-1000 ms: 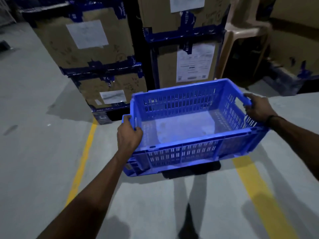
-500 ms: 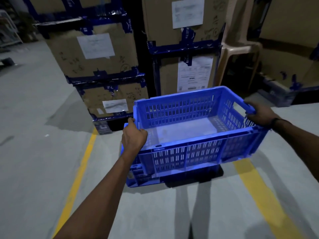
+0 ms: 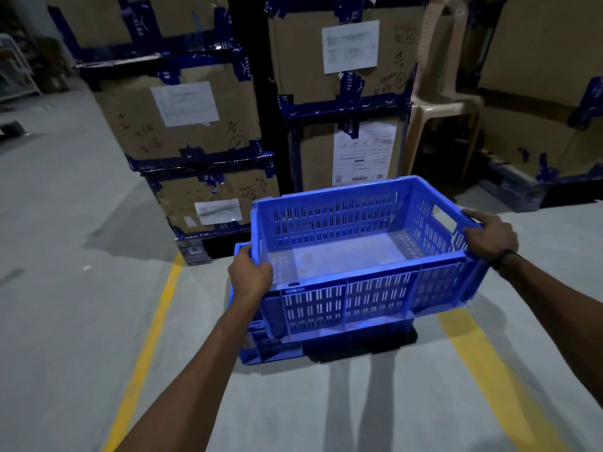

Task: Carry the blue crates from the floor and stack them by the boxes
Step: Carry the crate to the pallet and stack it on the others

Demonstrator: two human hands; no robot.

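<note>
Two hands grip a blue crate (image 3: 365, 256) at centre frame: the left hand (image 3: 249, 277) is clamped on its left rim, the right hand (image 3: 491, 238) curled round the right-end handle. Under it, at lower centre, a second crate (image 3: 261, 347) sits on the floor (image 3: 81, 321). Taped boxes (image 3: 182, 119) are stacked just behind, in the upper half, with a plastic chair (image 3: 447, 106) at upper right.
</note>
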